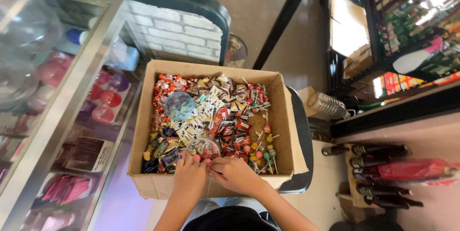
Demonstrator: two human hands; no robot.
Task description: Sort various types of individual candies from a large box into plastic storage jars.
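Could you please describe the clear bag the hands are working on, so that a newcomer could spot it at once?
Find the open cardboard box of sweets. At its near edge, the left hand and right hand meet on a small clear bag. Unlike the bluish bag farther back, it holds a few sweets.

Cardboard box (282, 116) sits mid-frame on a chair (302, 140), packed with wrapped sweets (211, 111); lollipops (261, 145) lie toward its right side. Both hands meet at the box's lower edge — left hand (190, 176) just left of right hand (235, 173), touching a clear bag (203, 147) on the sweets. Second clear bag (179, 105) lies further up, left of centre. Glass display case (62, 111) fills frame left. Bottles (378, 169) lie lower right — shelves (407, 25) upper right.
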